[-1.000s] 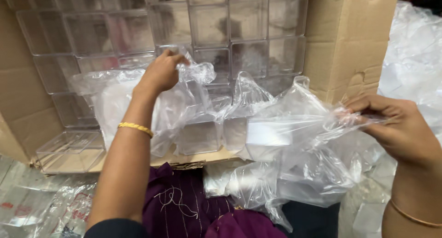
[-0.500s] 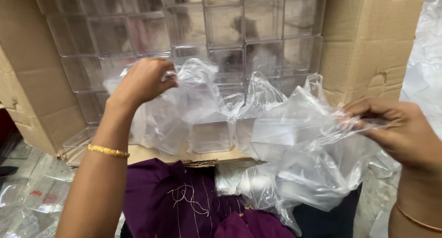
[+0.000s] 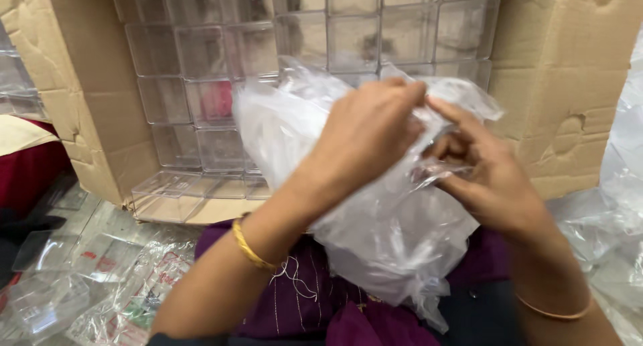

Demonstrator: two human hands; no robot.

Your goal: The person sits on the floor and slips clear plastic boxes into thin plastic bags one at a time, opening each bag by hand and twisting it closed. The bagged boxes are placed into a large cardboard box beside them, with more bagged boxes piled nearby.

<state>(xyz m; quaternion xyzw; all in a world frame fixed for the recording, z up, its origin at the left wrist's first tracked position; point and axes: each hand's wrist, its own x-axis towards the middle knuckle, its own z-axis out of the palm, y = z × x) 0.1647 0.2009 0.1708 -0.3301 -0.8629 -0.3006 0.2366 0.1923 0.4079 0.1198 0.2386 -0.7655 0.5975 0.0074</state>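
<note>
A crumpled clear plastic bag (image 3: 395,232) hangs in front of me, gathered at its top. My left hand (image 3: 365,135) grips the bunched plastic near the top, a gold bangle on that wrist. My right hand (image 3: 485,175) pinches the same bag just to the right, fingers touching the left hand. Both hands are close together over my purple-clad lap (image 3: 295,299). What lies inside the bag is hidden by the folds.
A big cardboard box (image 3: 569,85) lies open on its side ahead, stacked with several clear plastic cube boxes (image 3: 201,98). Flat clear packets (image 3: 87,279) lie at the lower left. More loose plastic bags (image 3: 619,205) pile up at the right. Dark red cloth (image 3: 27,165) sits at the left.
My hands were spread wide apart, stretching the bag open; now they have come together at the centre, bunching the bag's top. The view has shifted left and closer.
</note>
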